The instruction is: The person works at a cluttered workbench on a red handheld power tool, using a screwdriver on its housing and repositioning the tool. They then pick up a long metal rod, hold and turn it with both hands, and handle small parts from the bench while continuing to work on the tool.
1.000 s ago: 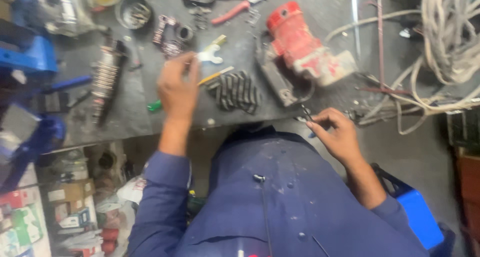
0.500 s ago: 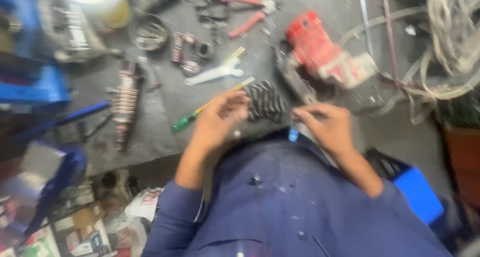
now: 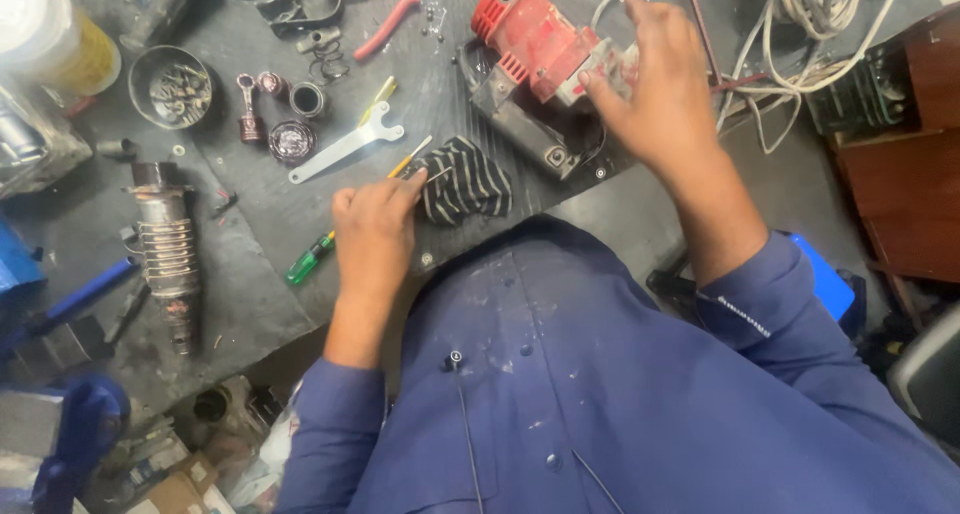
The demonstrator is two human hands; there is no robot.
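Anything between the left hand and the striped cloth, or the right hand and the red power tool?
Nothing visible. The left hand has fingertips at the striped cloth edge, by a thin tool. The right hand already touches the red power tool.

Single view, taken from the camera on your head. It looks steeply down over your chest and blue sleeves onto the dark worktop (image 3: 260,224), whose far edge lies toward the top of the frame. The view is close: your left hand (image 3: 372,236) sits near the centre, your right hand (image 3: 660,94) reaches toward the upper right, and the floor shows along the lower left and right edges. No second view overlaps it.
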